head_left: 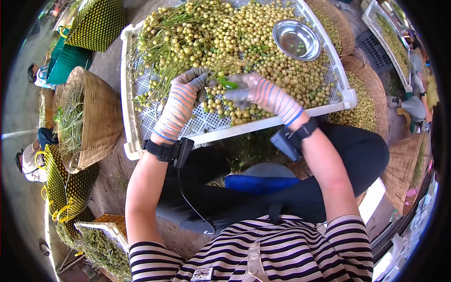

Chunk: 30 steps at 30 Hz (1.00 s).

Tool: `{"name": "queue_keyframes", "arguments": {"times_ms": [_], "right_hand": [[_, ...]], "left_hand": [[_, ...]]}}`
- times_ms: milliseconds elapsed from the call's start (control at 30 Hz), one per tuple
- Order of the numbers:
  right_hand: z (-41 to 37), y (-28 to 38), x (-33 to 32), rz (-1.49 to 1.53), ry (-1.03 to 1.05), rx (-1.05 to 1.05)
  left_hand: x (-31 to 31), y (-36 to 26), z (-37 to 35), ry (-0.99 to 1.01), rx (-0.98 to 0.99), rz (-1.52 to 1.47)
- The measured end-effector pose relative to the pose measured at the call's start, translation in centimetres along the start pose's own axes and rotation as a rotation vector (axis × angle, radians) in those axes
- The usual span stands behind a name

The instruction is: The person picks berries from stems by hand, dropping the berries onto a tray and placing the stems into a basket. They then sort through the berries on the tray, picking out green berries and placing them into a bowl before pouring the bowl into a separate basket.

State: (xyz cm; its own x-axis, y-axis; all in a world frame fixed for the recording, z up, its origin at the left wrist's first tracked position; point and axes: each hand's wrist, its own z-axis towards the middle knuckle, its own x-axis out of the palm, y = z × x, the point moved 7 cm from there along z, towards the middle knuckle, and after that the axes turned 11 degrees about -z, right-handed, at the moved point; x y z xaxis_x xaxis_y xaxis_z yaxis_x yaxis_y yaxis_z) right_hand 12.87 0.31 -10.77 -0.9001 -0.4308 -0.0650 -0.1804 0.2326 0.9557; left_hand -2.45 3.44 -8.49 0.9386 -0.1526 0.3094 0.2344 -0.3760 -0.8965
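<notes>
Both my hands wear striped gloves with grey fingers, above a white perforated tray [225,132] heaped with small round yellow-green fruits [277,70]. My left hand [188,89] is closed around thin green stems at the tray's near left part. Close to its right, my right hand [253,91] has its fingers at a green leaf [228,83]; whether the fingertips grip the leaf or only touch it is unclear. Fruits on long stems [162,51] lie beyond my left hand. A shiny metal bowl [296,40] rests on the fruits at the right, with a few green bits inside.
Left of the tray stands a woven basket [101,120] of stems, beside yellow-black bags [96,28]. Baskets of fruit [359,101] adjoin the tray's right side. Other people [35,162] are at the far left and far right. My knees are below the tray.
</notes>
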Motion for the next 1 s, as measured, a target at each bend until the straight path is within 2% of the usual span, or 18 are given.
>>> {"name": "queue_keyframes", "arguments": {"times_ms": [67,133,200,233,267,367,433,467,533,567,633,767,800,867,900,933,1000], "right_hand": [[1.0,-0.6,1.0,0.145,0.003,0.02],[1.2,-0.5,1.1,0.139,-0.01,0.021],[0.8,-0.2,0.4,0.132,-0.121,0.07],[1.0,-0.2,0.4,-0.046,-0.157,0.038],[1.0,0.0,0.8,0.003,-0.09,-0.022],[1.5,-1.4,1.1,0.074,-0.08,0.085],[1.9,-1.5,0.3,-0.012,-0.244,-0.019],[1.8,-1.6,0.2,-0.011,-0.244,-0.019],[0.9,0.8,-0.6,-0.881,-0.367,-0.176],[0.3,1.8,-1.1,-0.882,-0.368,-0.176],[-1.0,4.1,-2.2,-1.348,-0.468,-0.117],[-2.0,5.1,-10.0,-1.273,-0.768,-0.055],[-1.9,5.5,-11.5,-1.35,-0.648,0.054],[-2.1,6.3,-12.0,-1.506,-0.682,-0.266],[-0.6,5.1,-11.7,-1.334,-0.435,-0.341],[-0.5,5.5,-9.6,-1.176,-0.314,-0.457],[-0.1,5.3,-5.8,-1.098,-0.213,-0.62]], "left_hand": [[0.2,-0.3,-0.4,-0.01,0.006,0.026],[0.5,-0.6,-0.7,-0.002,0.017,0.093],[0.2,-0.2,-0.4,0.024,0.018,0.095],[0.2,-0.2,-0.3,0.021,0.023,0.093],[0.3,-0.2,-0.3,0.018,0.028,0.093],[0.3,0.0,-0.2,0.008,0.01,0.131],[0.3,0.0,-0.2,0.008,0.003,0.142],[0.4,-0.1,-0.3,0.008,0.012,0.144],[0.6,0.0,-0.4,0.01,0.021,0.147],[0.7,0.3,-0.4,0.016,0.018,0.19],[0.7,0.3,-0.6,0.019,0.013,0.232],[0.3,0.1,-0.5,0.022,0.02,0.189],[0.2,0.0,-0.5,0.024,0.029,0.193],[0.5,0.0,-0.4,0.051,0.028,0.221],[0.8,-0.1,-0.5,0.066,0.018,0.252],[1.2,0.1,-0.5,0.082,0.006,0.283],[1.8,0.2,-0.5,0.088,0.009,0.261]]}}
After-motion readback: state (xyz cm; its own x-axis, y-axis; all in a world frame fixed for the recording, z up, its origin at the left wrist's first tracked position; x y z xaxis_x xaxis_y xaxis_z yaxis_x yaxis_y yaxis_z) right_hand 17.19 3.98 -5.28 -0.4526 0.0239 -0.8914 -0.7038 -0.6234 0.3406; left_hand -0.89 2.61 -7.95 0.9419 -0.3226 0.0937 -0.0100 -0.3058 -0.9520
